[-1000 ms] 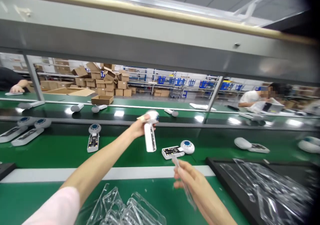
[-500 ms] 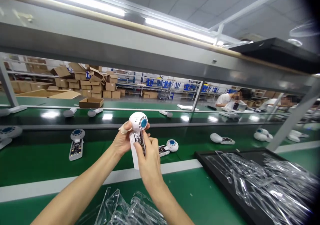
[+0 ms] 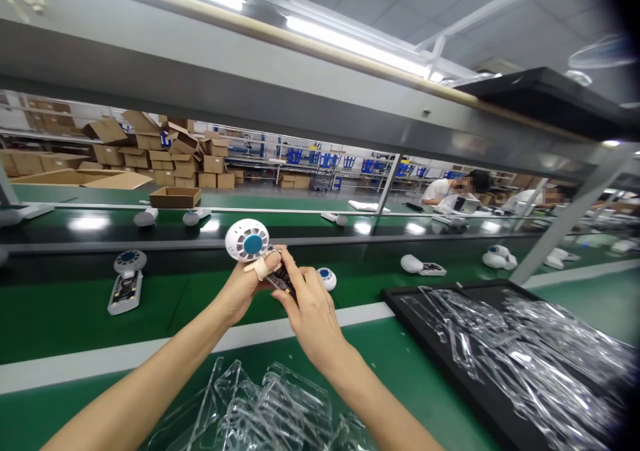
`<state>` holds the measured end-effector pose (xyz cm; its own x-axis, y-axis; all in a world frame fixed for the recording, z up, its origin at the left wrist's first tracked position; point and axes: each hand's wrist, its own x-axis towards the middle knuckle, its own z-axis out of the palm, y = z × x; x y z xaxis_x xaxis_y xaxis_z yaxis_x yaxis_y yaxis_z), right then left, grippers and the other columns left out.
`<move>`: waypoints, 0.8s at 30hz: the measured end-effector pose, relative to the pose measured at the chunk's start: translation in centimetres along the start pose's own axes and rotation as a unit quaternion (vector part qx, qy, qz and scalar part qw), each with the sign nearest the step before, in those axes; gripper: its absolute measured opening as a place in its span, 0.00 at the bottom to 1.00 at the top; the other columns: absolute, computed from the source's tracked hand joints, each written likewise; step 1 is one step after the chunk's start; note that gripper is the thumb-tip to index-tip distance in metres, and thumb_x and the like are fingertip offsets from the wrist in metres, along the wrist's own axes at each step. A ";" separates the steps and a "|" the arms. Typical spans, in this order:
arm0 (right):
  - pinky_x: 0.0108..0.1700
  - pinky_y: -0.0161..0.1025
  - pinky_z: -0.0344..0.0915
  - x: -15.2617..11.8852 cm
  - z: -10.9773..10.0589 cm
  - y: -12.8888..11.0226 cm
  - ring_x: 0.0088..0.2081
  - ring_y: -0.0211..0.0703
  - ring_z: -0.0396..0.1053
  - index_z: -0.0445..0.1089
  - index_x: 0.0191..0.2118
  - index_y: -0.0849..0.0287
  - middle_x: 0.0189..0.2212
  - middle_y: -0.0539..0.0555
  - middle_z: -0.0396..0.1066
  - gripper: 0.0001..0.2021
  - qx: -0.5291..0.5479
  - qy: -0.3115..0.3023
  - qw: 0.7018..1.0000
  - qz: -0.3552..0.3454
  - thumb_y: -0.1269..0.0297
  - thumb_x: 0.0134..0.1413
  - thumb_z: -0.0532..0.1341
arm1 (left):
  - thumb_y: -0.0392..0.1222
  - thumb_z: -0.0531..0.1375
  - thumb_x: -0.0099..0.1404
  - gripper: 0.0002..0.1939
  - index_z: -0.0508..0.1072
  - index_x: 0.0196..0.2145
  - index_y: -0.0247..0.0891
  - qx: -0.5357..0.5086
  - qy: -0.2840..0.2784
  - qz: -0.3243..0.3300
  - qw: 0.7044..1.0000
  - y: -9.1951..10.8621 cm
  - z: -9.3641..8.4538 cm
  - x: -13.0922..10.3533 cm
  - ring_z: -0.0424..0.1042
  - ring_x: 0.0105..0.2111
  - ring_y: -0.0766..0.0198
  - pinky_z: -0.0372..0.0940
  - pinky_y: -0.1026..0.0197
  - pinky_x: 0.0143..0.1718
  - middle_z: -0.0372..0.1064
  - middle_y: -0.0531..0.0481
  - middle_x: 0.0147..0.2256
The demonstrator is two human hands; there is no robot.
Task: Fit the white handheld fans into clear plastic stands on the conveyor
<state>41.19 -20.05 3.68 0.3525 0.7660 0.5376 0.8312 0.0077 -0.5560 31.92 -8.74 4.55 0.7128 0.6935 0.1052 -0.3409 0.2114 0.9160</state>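
Observation:
Over the green belt, my left hand is closed round the neck of a white handheld device, with a pale finger cot on its thumb. The device's round head, with a blue disc ringed by dark slots, faces me and leans left. Its open handle shows a circuit board. My right hand is closed on that handle, fingers on the far side and thumb at the near edge. Fingers hide much of the handle. Behind my right hand lies another device, partly covered.
Similar open devices lie along the belt. Clear plastic pieces are heaped in front of me, and more fill a black tray at right. A metal shelf beam crosses overhead. Co-workers sit at far right.
The device has tilted, its head swinging left and turning its blue disc towards me. Both hands have turned with it. Devices on the near belt have shifted left, and the view has moved slightly.

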 end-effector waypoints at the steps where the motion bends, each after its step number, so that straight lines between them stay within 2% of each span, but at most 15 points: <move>1: 0.49 0.51 0.64 0.0 0.2 -0.1 0.46 0.52 0.66 0.58 0.64 0.49 0.43 0.58 0.68 0.26 0.020 0.008 1.000 0.004 0.59 0.60 0.55 | 0.55 0.70 0.49 0.30 0.74 0.45 0.36 0.019 0.023 0.028 0.999 -0.1 0.1 -0.4 0.73 0.42 0.52 0.66 0.60 0.35 0.75 0.41 0.43; 3: 0.47 0.47 0.65 0.3 0.6 -0.1 0.44 0.49 0.68 0.62 0.61 0.54 0.42 0.57 0.70 0.23 0.093 0.055 0.992 0.059 0.56 0.62 0.51 | 0.54 0.69 0.52 0.26 0.73 0.44 0.36 0.045 0.044 0.078 0.995 -0.4 0.5 -1.1 0.74 0.41 0.53 0.66 0.59 0.37 0.75 0.43 0.41; 4: 0.45 0.45 0.66 0.6 0.9 -0.1 0.41 0.47 0.69 0.66 0.56 0.57 0.39 0.57 0.71 0.22 0.132 0.089 0.982 0.102 0.55 0.62 0.48 | 0.54 0.68 0.53 0.25 0.72 0.44 0.37 0.055 0.041 0.097 0.993 -0.5 0.7 -1.5 0.74 0.42 0.53 0.67 0.58 0.39 0.76 0.43 0.40; 6: 0.37 0.41 0.65 1.3 1.3 0.1 0.33 0.45 0.69 0.72 0.38 0.61 0.30 0.55 0.71 0.23 0.191 0.152 0.953 0.181 0.51 0.62 0.45 | 0.52 0.68 0.55 0.23 0.72 0.45 0.37 0.075 0.030 0.128 0.988 -0.6 1.0 -2.2 0.74 0.43 0.53 0.67 0.56 0.43 0.76 0.43 0.41; 7: 0.34 0.40 0.63 1.6 1.5 0.2 0.29 0.44 0.68 0.70 0.29 0.59 0.25 0.53 0.70 0.24 0.207 0.174 0.942 0.200 0.50 0.61 0.45 | 0.51 0.67 0.55 0.22 0.72 0.44 0.37 0.086 0.027 0.141 0.986 -0.7 1.2 -2.5 0.74 0.44 0.54 0.67 0.56 0.45 0.76 0.43 0.42; 9: 0.31 0.39 0.60 2.0 1.6 0.2 0.24 0.41 0.63 0.62 0.18 0.56 0.18 0.51 0.65 0.24 0.222 0.196 0.935 0.193 0.49 0.59 0.44 | 0.49 0.67 0.56 0.20 0.72 0.44 0.38 0.101 0.028 0.163 0.981 -0.6 1.4 -3.2 0.74 0.44 0.54 0.67 0.55 0.46 0.75 0.43 0.43; 12: 0.30 0.37 0.58 2.4 1.8 0.0 0.22 0.39 0.60 0.59 0.16 0.55 0.16 0.49 0.62 0.24 0.221 0.214 0.941 0.143 0.51 0.59 0.45 | 0.48 0.66 0.57 0.18 0.72 0.42 0.38 0.112 0.036 0.192 0.974 -0.5 1.6 -4.0 0.74 0.43 0.56 0.67 0.56 0.46 0.75 0.45 0.42; 14: 0.30 0.37 0.57 2.7 2.1 0.0 0.22 0.38 0.60 0.59 0.17 0.55 0.16 0.48 0.61 0.24 0.214 0.210 0.944 0.137 0.52 0.60 0.44 | 0.48 0.67 0.56 0.16 0.72 0.40 0.38 0.108 0.039 0.202 0.973 -0.4 1.7 -4.0 0.74 0.43 0.56 0.67 0.56 0.46 0.75 0.45 0.41; 15: 0.30 0.37 0.56 2.8 2.3 0.0 0.22 0.38 0.60 0.59 0.17 0.55 0.16 0.48 0.62 0.24 0.207 0.201 0.947 0.144 0.52 0.60 0.43 | 0.49 0.67 0.55 0.17 0.72 0.39 0.38 0.103 0.045 0.198 0.974 -0.3 1.6 -3.7 0.74 0.42 0.56 0.67 0.56 0.46 0.76 0.45 0.40; 17: 0.30 0.37 0.56 2.8 2.6 0.4 0.24 0.39 0.61 0.60 0.19 0.55 0.18 0.48 0.63 0.23 0.178 0.141 0.961 0.160 0.52 0.61 0.42 | 0.51 0.69 0.52 0.20 0.72 0.39 0.37 0.096 0.054 0.146 0.983 -0.1 0.7 -2.5 0.74 0.40 0.55 0.68 0.56 0.42 0.76 0.45 0.38; 19: 0.31 0.36 0.55 2.1 2.5 0.9 0.26 0.39 0.62 0.62 0.23 0.56 0.21 0.48 0.65 0.21 0.148 0.052 0.974 0.163 0.51 0.61 0.45 | 0.54 0.69 0.48 0.25 0.73 0.40 0.37 0.110 0.068 0.065 0.989 0.2 -1.5 -0.6 0.74 0.37 0.54 0.68 0.55 0.38 0.75 0.44 0.35; 21: 0.32 0.35 0.56 0.5 1.6 1.5 0.28 0.39 0.63 0.65 0.28 0.56 0.24 0.47 0.67 0.16 0.118 -0.047 0.979 0.157 0.52 0.60 0.51 | 0.56 0.69 0.45 0.27 0.74 0.39 0.35 0.165 0.104 -0.004 0.981 0.7 -5.1 1.7 0.74 0.34 0.53 0.68 0.55 0.34 0.75 0.44 0.33; 22: 0.33 0.35 0.56 -0.5 0.9 1.9 0.29 0.39 0.64 0.67 0.30 0.56 0.26 0.47 0.68 0.13 0.098 -0.100 0.977 0.161 0.54 0.59 0.54 | 0.55 0.70 0.42 0.27 0.74 0.36 0.35 0.212 0.138 -0.023 0.967 1.0 -7.4 2.8 0.73 0.33 0.53 0.68 0.54 0.34 0.74 0.43 0.32; 24: 0.34 0.36 0.57 -2.8 -0.4 2.5 0.31 0.41 0.66 0.70 0.34 0.57 0.28 0.49 0.70 0.09 0.046 -0.213 0.959 0.182 0.57 0.55 0.58 | 0.54 0.71 0.40 0.26 0.73 0.34 0.34 0.340 0.176 -0.081 0.920 1.6 -11.8 4.3 0.73 0.34 0.48 0.68 0.51 0.34 0.73 0.41 0.32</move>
<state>42.47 -22.43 1.09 0.3878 0.9218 0.0001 0.6378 -0.2682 -0.7220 27.19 2.69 1.90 0.4367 0.8963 -0.0766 0.2998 -0.0648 0.9518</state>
